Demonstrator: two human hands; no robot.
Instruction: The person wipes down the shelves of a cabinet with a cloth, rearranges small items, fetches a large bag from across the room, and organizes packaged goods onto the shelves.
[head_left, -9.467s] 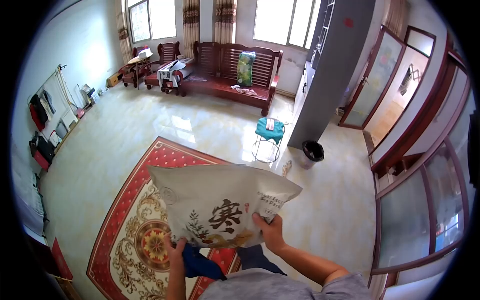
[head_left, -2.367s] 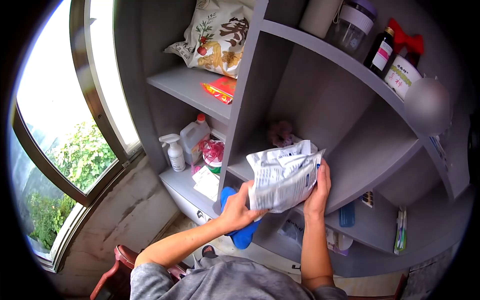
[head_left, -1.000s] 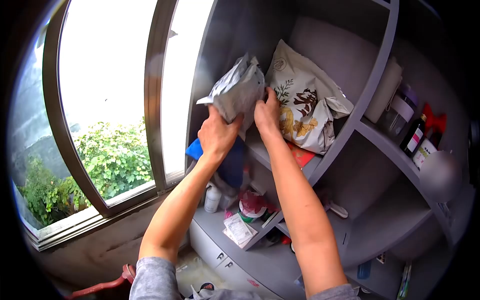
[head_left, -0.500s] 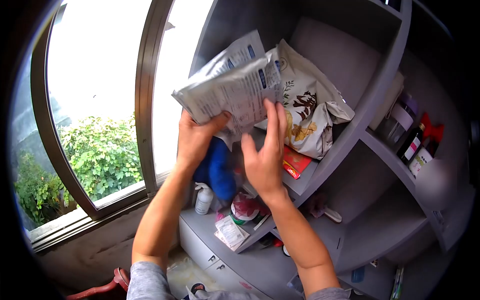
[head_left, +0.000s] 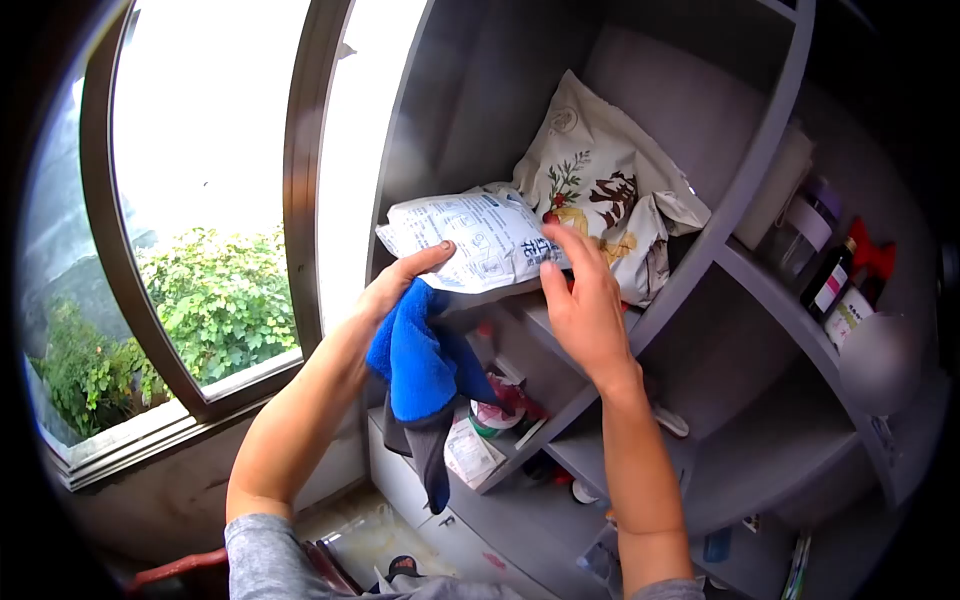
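Note:
My left hand (head_left: 405,275) grips the near left edge of a white printed packet (head_left: 470,240), thumb on top. A blue cloth (head_left: 415,360) with a dark underside hangs beneath that same hand. My right hand (head_left: 585,300) is at the packet's right end, its fingers apart and the fingertips at or just over the surface; whether they touch is hard to tell. Behind the packet, a cream bag (head_left: 590,170) with plant and dark lettering prints leans in the upper shelf compartment.
A grey shelf unit (head_left: 670,310) fills the middle and right. On its right shelf stand a dark bottle (head_left: 828,280) and a clear jar (head_left: 800,235). Papers (head_left: 470,450) lie on the lower shelf. The window frame (head_left: 300,180) is at the left.
The packet has come down and tilted flatter, showing its white printed face. The blue cloth now hangs lower and more in view. My right hand has shifted right and slightly down.

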